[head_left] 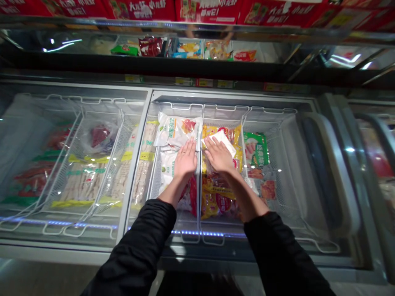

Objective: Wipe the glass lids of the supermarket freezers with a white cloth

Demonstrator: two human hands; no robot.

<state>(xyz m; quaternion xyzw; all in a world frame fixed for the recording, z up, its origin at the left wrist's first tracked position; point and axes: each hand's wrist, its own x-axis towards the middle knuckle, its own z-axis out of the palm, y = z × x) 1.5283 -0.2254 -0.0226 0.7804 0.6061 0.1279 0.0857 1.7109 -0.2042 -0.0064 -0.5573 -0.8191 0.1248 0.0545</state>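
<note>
Both my arms reach down into an open chest freezer (228, 98). My left hand (185, 159) lies flat, fingers together and stretched out, on a white frozen-food bag (175, 130) in a wire basket (180, 106). My right hand (218, 155) rests in the neighbouring basket on yellow and red packets (216, 193), its fingers over a small white packet (222, 139). Whether it grips that packet I cannot make out.
A green packet (256, 149) lies in the basket to the right. Under a shut glass lid on the left sit baskets of pale and red frozen goods (83, 181). The slid-back lid (330, 164) is at right. Red boxes (203, 9) line the shelf above.
</note>
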